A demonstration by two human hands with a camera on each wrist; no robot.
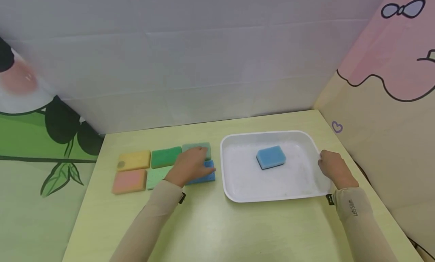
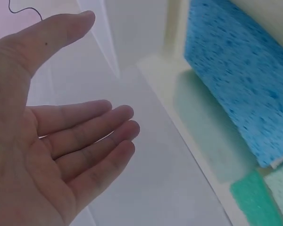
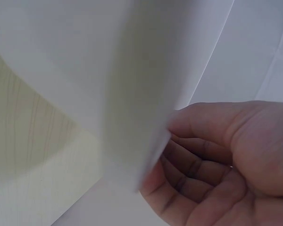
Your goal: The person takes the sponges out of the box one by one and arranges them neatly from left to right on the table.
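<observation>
My left hand [image 1: 191, 164] hovers above the blue sponge [image 1: 210, 176] and the grey-green sponge [image 1: 194, 145], partly covering both. In the left wrist view its fingers [image 2: 92, 155] are extended, the thumb is apart from them, and nothing is held; the speckled blue sponge [image 2: 240, 80] stands off to the right. With fingers curled, my right hand [image 1: 336, 169] grips the right rim of a white plastic tray [image 1: 272, 199]. Thumb and fingers pinch that rim in the right wrist view, the hand [image 3: 217, 160] being at lower right. A light blue sponge [image 1: 271, 157] lies inside the tray.
Left of the hand, a green sponge [image 1: 165, 157], a mint sponge [image 1: 156, 178], a yellow sponge [image 1: 134, 161] and a pink-orange sponge [image 1: 129, 181] lie in two rows. The pale wooden table [image 1: 244, 231] meets a white covered wall [image 1: 204, 73] behind.
</observation>
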